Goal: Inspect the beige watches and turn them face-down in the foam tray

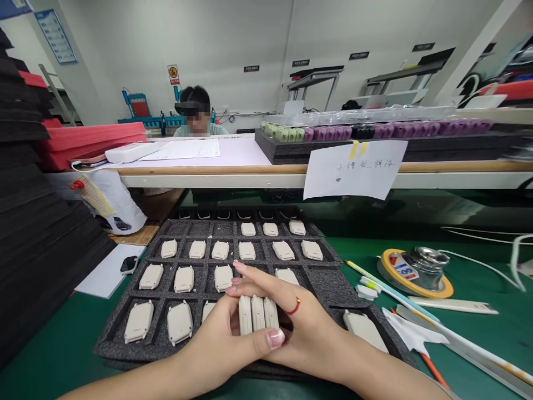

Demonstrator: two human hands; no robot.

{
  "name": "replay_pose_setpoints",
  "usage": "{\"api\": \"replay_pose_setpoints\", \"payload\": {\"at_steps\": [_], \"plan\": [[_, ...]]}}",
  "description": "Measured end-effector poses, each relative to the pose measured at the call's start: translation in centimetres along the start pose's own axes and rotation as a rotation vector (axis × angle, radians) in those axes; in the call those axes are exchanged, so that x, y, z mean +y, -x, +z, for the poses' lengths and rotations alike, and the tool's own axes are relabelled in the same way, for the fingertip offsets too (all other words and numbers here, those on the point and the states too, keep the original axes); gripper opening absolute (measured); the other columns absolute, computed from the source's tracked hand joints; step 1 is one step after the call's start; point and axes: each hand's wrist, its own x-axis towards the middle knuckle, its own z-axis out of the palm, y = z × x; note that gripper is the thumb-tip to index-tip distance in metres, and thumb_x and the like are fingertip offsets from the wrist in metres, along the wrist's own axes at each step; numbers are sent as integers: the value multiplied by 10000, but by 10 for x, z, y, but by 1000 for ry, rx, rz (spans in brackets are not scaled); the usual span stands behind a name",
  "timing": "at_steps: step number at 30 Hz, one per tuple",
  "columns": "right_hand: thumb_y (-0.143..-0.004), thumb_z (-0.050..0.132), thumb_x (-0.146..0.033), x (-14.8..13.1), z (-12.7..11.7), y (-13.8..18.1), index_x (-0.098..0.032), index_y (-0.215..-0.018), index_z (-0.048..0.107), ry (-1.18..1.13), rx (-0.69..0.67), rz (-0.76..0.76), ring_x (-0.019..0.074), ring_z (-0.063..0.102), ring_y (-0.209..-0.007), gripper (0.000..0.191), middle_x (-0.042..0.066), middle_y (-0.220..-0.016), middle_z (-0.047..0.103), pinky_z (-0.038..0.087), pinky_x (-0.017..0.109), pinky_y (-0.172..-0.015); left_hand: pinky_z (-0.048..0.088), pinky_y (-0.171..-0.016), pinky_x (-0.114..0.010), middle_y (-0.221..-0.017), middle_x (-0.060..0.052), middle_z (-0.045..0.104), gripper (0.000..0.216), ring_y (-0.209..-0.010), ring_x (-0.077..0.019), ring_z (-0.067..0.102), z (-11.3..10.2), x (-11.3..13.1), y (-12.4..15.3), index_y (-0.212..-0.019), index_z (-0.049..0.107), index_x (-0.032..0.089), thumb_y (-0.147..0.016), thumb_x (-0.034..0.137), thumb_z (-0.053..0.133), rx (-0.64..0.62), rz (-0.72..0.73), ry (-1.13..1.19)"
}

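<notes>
Between my two hands, held over the near part of the foam tray, is a row of three cream watch cases (pixel 258 315), side by side on edge. My left hand (pixel 220 333) closes on them from the left, its thumb across the front. From the right, my right hand (pixel 303 322) wraps them, fingers reaching over the top; a red band circles one of its fingers. Beneath lies the dark grey foam tray (pixel 328 283), its compartments holding more cream watch cases (pixel 184 279). Part of the tray is hidden behind my hands.
A roll of yellow tape (pixel 385 266) with a glass jar (pixel 428 264) lies at the right, near a white strip (pixel 453 305) and sticks. Stacked black foam (pixel 37 222) rises on the left. A shelf (pixel 216 179) spans ahead; a person (pixel 197 114) sits beyond it.
</notes>
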Motion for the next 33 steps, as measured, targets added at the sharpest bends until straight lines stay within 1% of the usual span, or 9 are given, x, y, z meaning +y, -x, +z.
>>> {"api": "replay_pose_setpoints", "payload": {"at_steps": [5, 8, 14, 16, 20, 23, 28, 30, 33], "plan": [[-812, 757, -209, -4, -2, -3, -337, -1520, 209, 54, -23, -73, 207, 609, -1217, 905, 56, -1341, 630, 473, 350, -1065, 509, -848, -339, -980, -80, 728, 424, -971, -248, 661, -1, 3, -2, -1004, 665, 155, -689, 389, 828, -25, 13, -8], [-734, 831, -387, -8, -8, -3, -342, -1515, 230, 47, -18, -84, 275, 475, -1353, 987, 83, -1452, 517, 382, 437, -1142, 511, -826, -321, -964, -77, 744, 412, -916, -236, 674, -3, 5, -2, -1030, 692, 163, -682, 328, 837, 3, 39, -114], [-936, 437, -637, -2, -13, -2, -321, -1432, 402, -378, 136, 315, 268, 509, -1320, 589, 92, -1416, 533, 411, 461, -1107, 503, -874, -301, -1085, -44, 749, 421, -988, -238, 671, -3, 6, 1, -1100, 724, 247, -699, 322, 825, 122, 169, -425], [-905, 415, -703, 2, -12, -3, -299, -1403, 435, -514, 138, 444, 274, 566, -1257, 641, 103, -1361, 573, 456, 460, -1059, 496, -912, -299, -1090, -32, 754, 400, -1027, -240, 669, -3, 6, 1, -1084, 734, 265, -698, 320, 828, 138, 222, -478], [-834, 497, -751, -2, -11, -6, -255, -1421, 401, -641, -15, 600, 288, 599, -1195, 774, 107, -1212, 662, 432, 478, -1056, 466, -1006, -320, -1183, -22, 723, 422, -1102, -228, 653, -3, 2, 0, -1103, 719, 276, -704, 166, 802, 116, 407, -505], [-705, 702, -708, -9, -11, -9, -216, -1448, 342, -702, -104, 692, 313, 622, -1150, 962, 122, -1189, 670, 484, 476, -986, 480, -998, -340, -1150, -28, 732, 381, -1079, -216, 657, -5, 0, -2, -1087, 713, 263, -739, 113, 749, 91, 533, -546], [-559, 921, -325, -15, -7, -8, -244, -1430, 382, -603, -47, 666, 295, 553, -1266, 1027, 111, -1337, 600, 410, 446, -1087, 482, -1003, -361, -1142, -51, 681, 277, -1103, -229, 625, -10, -4, -3, -1040, 734, 290, -781, 189, 735, 13, 610, -576], [-563, 916, -262, -15, -5, -7, -265, -1436, 387, -493, 27, 583, 283, 587, -1226, 1020, 91, -1296, 631, 432, 434, -1071, 434, -1068, -406, -1312, -62, 561, 419, -1236, -267, 543, -11, -6, -1, -1152, 691, 335, -763, 192, 750, 26, 581, -592], [-620, 887, -216, -12, -3, -4, -298, -1471, 328, -348, 112, 389, 234, 687, -1040, 1022, 42, -1152, 710, 512, 387, -983, 360, -1126, -470, -1523, -69, 351, 1001, -1380, -330, 396, -11, -7, 1, -1445, 381, 412, -604, 206, 884, 58, 428, -444]]}}
